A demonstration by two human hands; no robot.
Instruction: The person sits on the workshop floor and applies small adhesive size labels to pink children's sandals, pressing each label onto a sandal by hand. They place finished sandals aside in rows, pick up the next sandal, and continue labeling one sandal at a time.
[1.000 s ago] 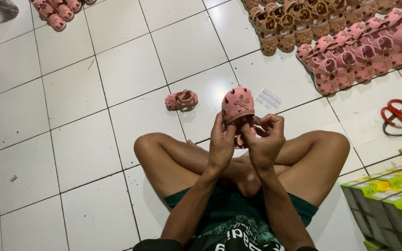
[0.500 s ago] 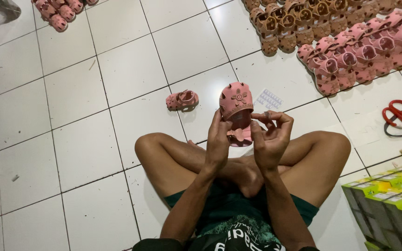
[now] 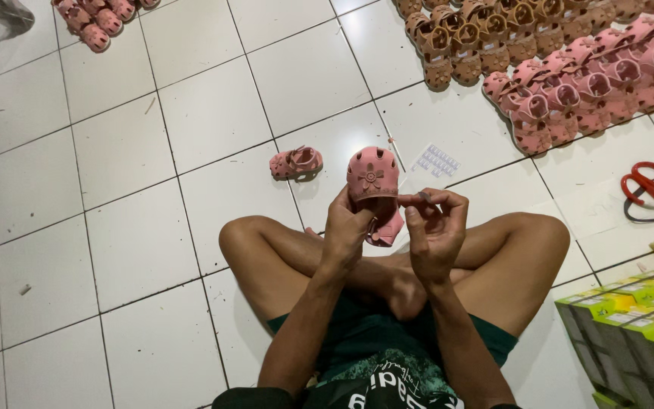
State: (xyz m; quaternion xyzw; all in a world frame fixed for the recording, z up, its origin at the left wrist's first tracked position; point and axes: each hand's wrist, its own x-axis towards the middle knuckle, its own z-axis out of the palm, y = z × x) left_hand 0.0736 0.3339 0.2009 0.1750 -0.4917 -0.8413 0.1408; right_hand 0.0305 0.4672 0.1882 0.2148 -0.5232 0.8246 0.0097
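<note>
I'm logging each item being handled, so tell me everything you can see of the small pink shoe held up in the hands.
The pink shoe is a small child's clog-style sandal, seemingly soft moulded rubber or foam. Its rounded toe cap points up and away, pierced by oval vent holes around a raised flower ornament. The left hand grips it from below; the right hand pinches beside its edge. A second pink piece shows beneath, partly hidden. It is held above the crossed legs, off the white tiled floor.

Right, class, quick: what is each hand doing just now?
Left hand: closed on the pink sandal.
Right hand: fingertips pinched together beside the sandal; what they hold cannot be told.
</note>
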